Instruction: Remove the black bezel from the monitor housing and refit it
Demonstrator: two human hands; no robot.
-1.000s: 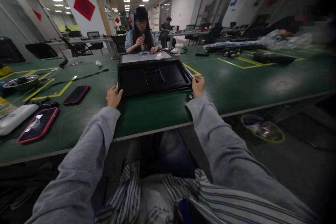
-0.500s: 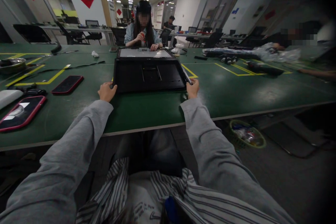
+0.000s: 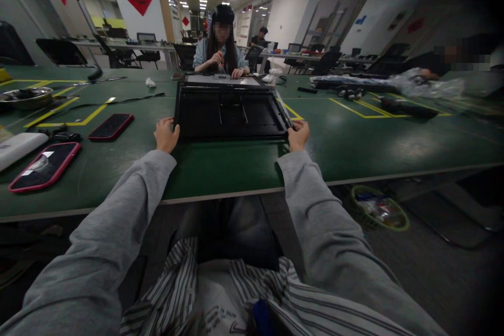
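Crosswise, the black panel (image 3: 200,115) lies in front of the person, its long axis running left to right and its recessed side facing up, above the near edge of the green table (image 3: 334,152). At the panel's left near corner, the left hand (image 3: 167,135) grips its rim, fingers curled; at its right near corner, the right hand (image 3: 298,135) pinches the rim. Left of the panel lies a phone (image 3: 111,126); just beyond it, a grey panel (image 3: 212,80).

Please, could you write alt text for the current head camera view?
Two bare hands, left and right, hold the sides of a black rectangular frame above a green table; two phones lie at left.
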